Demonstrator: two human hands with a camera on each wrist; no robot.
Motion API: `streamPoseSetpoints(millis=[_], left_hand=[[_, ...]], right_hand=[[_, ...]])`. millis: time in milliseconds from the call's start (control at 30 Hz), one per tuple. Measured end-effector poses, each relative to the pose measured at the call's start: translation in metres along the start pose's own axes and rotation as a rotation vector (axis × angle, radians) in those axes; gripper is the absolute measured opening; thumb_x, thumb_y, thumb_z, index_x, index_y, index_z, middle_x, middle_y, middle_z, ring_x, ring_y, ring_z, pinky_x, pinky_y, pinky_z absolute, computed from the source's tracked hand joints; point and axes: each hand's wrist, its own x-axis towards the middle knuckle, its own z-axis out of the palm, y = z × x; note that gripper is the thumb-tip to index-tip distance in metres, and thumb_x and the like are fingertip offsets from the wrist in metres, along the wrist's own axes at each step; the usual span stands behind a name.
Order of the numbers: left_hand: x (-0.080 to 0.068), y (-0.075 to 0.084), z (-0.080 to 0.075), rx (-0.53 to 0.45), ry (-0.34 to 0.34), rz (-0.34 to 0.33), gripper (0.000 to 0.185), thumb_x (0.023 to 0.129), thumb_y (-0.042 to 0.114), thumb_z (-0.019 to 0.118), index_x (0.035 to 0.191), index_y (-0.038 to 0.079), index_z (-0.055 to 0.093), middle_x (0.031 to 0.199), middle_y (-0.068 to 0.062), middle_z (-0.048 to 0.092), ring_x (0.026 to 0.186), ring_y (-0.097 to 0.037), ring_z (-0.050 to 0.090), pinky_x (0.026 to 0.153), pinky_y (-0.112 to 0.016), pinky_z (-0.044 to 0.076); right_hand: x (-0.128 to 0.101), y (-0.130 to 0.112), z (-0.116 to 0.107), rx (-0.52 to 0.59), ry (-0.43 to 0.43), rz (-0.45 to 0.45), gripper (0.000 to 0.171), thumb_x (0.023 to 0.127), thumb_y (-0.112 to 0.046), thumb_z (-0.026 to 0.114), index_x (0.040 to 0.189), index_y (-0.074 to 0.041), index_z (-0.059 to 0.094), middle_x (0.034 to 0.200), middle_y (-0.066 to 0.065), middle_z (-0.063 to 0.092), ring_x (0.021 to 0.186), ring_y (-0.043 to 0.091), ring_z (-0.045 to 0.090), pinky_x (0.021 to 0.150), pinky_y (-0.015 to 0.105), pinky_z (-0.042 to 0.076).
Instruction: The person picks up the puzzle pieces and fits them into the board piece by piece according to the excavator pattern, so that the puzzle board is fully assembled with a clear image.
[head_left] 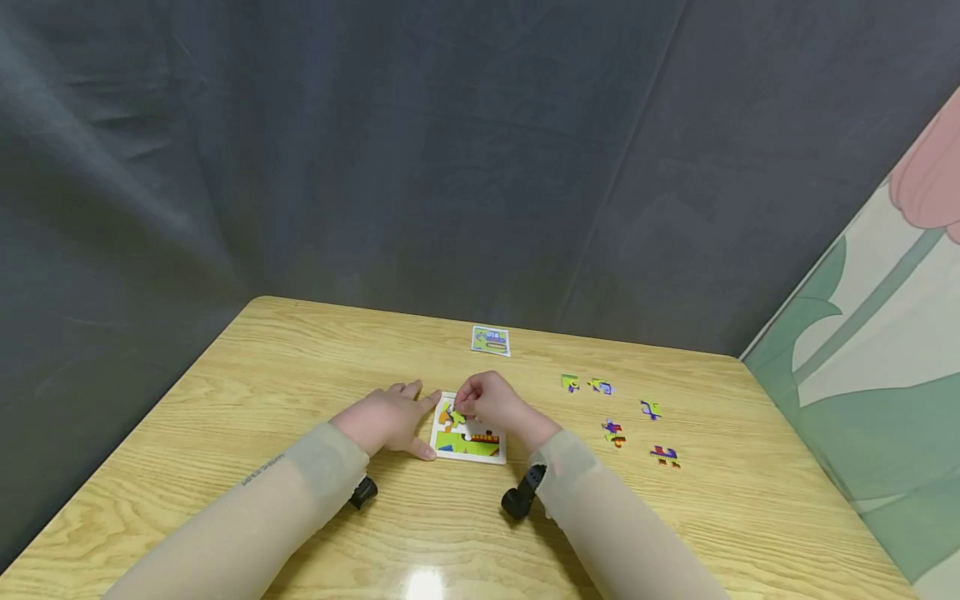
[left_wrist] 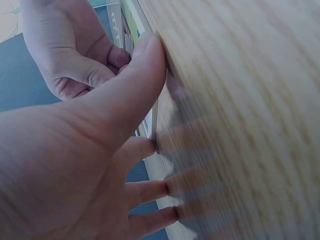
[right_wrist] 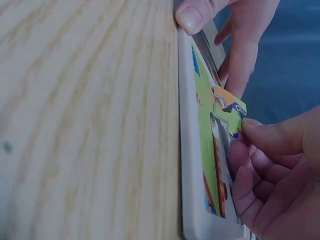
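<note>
Wooden desk (head_left: pixel 225 433) carries white puzzle tray (right_wrist: pixel 192 200), partly filled. Right hand (head_left: pixel 491 404) pinches green-orange puzzle piece (right_wrist: pixel 231 116) between thumb and fingers (right_wrist: pixel 272 135), piece tilted over tray's upper area. Left hand (head_left: pixel 386 421) flat, fingers spread, thumb (left_wrist: pixel 135 85) braced against tray edge. Advice: keep tray pinned, lower piece level, match tabs before pressing. Loose pieces (head_left: pixel 611 432) lie well apart, right side.
</note>
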Motion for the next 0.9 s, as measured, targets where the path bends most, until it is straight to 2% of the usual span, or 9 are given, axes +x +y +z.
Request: streamPoseSetpoints(millis=[200, 400, 900], left_hand=[[0.002, -0.001, 0.001, 0.005, 0.008, 0.004, 0.096, 0.08, 0.062, 0.069, 0.157, 0.019, 0.03, 0.158, -0.021, 0.025, 0.142, -0.041, 0.028, 0.109, -0.058, 0.031], [0.001, -0.001, 0.002, -0.006, 0.014, 0.004, 0.096, 0.08, 0.062, 0.069, 0.157, 0.019, 0.031, 0.158, -0.02, 0.025, 0.142, -0.041, 0.028, 0.109, -0.057, 0.031], [0.004, -0.003, 0.004, 0.003, 0.008, 0.004, 0.096, 0.08, 0.063, 0.068, 0.157, 0.019, 0.031, 0.158, -0.02, 0.025, 0.142, -0.041, 0.028, 0.109, -0.057, 0.032]], right_hand=[[0.0, 0.0, -0.002, -0.033, -0.041, -0.012, 0.004, 0.092, -0.002, 0.069, 0.089, 0.0, 0.068, 0.076, 0.005, 0.06, 0.069, 0.015, 0.053, 0.063, 0.024, 0.045], [0.001, 0.002, -0.001, -0.06, -0.067, -0.029, 0.009, 0.092, 0.0, 0.067, 0.085, -0.004, 0.068, 0.075, 0.003, 0.06, 0.067, 0.014, 0.053, 0.062, 0.024, 0.045], [-0.002, 0.004, 0.008, -0.14, -0.068, -0.1, 0.011, 0.09, -0.001, 0.071, 0.087, -0.01, 0.065, 0.081, 0.003, 0.059, 0.074, 0.016, 0.054, 0.063, 0.027, 0.044]])
